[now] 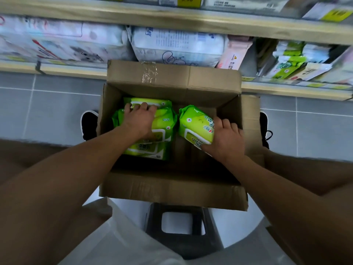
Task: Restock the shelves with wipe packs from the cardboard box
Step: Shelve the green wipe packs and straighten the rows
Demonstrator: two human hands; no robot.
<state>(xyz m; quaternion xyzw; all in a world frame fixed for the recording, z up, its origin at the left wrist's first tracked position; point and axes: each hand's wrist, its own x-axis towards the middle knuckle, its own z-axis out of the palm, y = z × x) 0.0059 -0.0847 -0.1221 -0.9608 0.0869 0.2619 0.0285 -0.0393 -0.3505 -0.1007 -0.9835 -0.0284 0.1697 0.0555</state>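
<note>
An open cardboard box sits on the floor between my feet, below the shelves. Inside it on the left lies a stack of green wipe packs. My left hand rests on top of that stack, fingers curled over the far edge of a pack. On the right of the box a single green wipe pack stands tilted, and my right hand grips its near right side. The box floor between the packs is dark and bare.
Wooden shelves run across the top, holding white and pink packs, with green wipe packs on the right. A black stool is under me. Black shoes flank the box on grey floor tiles.
</note>
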